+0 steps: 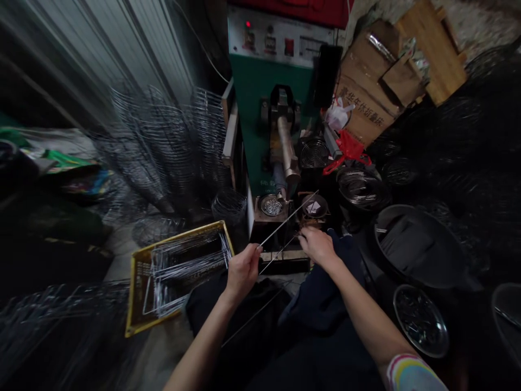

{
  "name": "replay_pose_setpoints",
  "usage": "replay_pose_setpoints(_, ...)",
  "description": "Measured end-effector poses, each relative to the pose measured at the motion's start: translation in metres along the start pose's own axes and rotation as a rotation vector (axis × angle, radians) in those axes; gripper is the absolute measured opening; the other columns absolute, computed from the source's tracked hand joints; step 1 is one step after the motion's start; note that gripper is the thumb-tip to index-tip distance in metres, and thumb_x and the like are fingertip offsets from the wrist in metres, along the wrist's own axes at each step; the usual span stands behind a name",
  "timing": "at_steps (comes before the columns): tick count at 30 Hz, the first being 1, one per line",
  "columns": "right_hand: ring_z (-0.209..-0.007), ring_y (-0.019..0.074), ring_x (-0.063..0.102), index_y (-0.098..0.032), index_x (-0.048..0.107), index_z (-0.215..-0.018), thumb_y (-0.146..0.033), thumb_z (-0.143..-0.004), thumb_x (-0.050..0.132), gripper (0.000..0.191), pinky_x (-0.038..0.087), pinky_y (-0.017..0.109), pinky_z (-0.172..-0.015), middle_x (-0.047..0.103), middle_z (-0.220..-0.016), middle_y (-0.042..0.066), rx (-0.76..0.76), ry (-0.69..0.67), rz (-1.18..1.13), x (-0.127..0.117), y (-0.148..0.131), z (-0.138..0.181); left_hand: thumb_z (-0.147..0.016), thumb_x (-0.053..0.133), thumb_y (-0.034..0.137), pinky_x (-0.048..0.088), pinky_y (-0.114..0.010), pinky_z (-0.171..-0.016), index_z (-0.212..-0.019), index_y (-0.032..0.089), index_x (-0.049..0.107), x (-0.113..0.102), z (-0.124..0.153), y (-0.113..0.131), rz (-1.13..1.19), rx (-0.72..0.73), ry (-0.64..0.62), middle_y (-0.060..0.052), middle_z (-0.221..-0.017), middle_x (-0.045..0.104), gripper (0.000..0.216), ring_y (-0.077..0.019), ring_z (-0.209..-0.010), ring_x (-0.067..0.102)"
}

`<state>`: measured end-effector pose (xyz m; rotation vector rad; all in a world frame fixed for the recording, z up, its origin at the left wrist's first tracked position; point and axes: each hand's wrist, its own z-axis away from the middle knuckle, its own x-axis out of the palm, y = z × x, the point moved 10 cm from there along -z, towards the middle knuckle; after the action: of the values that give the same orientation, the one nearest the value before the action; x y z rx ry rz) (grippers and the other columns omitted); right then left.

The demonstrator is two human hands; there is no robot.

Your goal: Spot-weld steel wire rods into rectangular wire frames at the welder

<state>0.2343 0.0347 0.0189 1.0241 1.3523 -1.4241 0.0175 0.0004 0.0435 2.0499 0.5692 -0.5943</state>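
My left hand [244, 269] is closed around a thin metal wire rod [288, 218], which slants up and right toward the machine's welding head. My right hand [319, 247] is closed, its fingertips pinching the upper end of a second thin wire [279, 253] below the first. Whether the two wires join into one bent piece I cannot tell. Just beyond my hands stands a green machine [252, 114] with a metal electrode arm [287, 149]. Under its tip sits a round dish of small metal parts [271, 205]. A smaller dark dish [315, 206] lies right of it.
A yellow crate [134, 293] of bent wire pieces stands at my left. Behind it rise stacks of wire racks [163, 130]. On the right are a wide dark pan [423, 247], a metal bowl of small parts [421, 320] and a cardboard box [362, 98].
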Motion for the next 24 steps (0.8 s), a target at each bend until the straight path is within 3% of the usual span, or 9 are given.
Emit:
replay_pose_setpoints(4,-0.076,0.0173,0.062,-0.020,0.069,-0.081,-0.031,-0.084,0.057,0.017,0.041,0.026,-0.070,0.070,-0.080,0.002,-0.047,0.115,-0.443,0.000,-0.015,-0.019,-0.096,0.045,0.023,0.040,-0.020,-0.055,-0.086,0.017,0.059,-0.003,0.000,0.005,-0.023,0.033,0.019,0.001,-0.065,0.059,0.018,-0.0101,-0.051,0.055)
replay_pose_setpoints(10,-0.049,0.0098,0.041,-0.018,0.057,-0.066,-0.038,-0.078,0.058,0.023,0.031,0.022,-0.049,0.047,-0.052,-0.005,0.034,0.136,-1.077,0.023,0.000,-0.033,-0.096,0.045,0.021,0.041,-0.020,-0.056,-0.087,0.016,0.059,0.001,-0.002,-0.004,-0.033,0.055,0.053,0.000,-0.066,0.060,0.017,-0.0106,-0.053,0.057)
replay_pose_setpoints(16,-0.038,0.0049,0.027,-0.020,0.049,-0.064,-0.046,-0.071,0.068,0.033,0.017,0.019,-0.038,0.039,-0.045,-0.009,0.247,0.209,-1.459,0.038,-0.003,-0.035,-0.096,0.045,0.020,0.040,-0.021,-0.054,-0.086,0.016,0.059,0.007,-0.002,-0.011,-0.045,0.033,0.085,0.000,-0.065,0.059,0.017,-0.0107,-0.052,0.056)
replay_pose_setpoints(20,-0.036,0.0029,0.027,-0.019,0.053,-0.071,-0.044,-0.065,0.076,0.035,0.017,0.017,-0.035,0.040,-0.048,-0.010,0.317,0.219,-1.725,0.047,-0.017,-0.035,-0.097,0.043,0.021,0.039,-0.021,-0.053,-0.081,0.016,0.058,0.011,-0.004,-0.009,-0.057,0.018,0.085,0.001,-0.062,0.057,0.021,-0.0103,-0.050,0.054)
replay_pose_setpoints(24,-0.036,0.0018,0.027,-0.017,0.056,-0.074,-0.041,-0.063,0.079,0.034,0.018,0.015,-0.034,0.041,-0.048,-0.010,0.340,0.223,-1.828,0.050,-0.022,-0.034,-0.097,0.043,0.022,0.039,-0.021,-0.053,-0.081,0.017,0.057,0.013,-0.007,-0.009,-0.076,0.002,0.082,0.001,-0.062,0.057,0.022,-0.0106,-0.049,0.054)
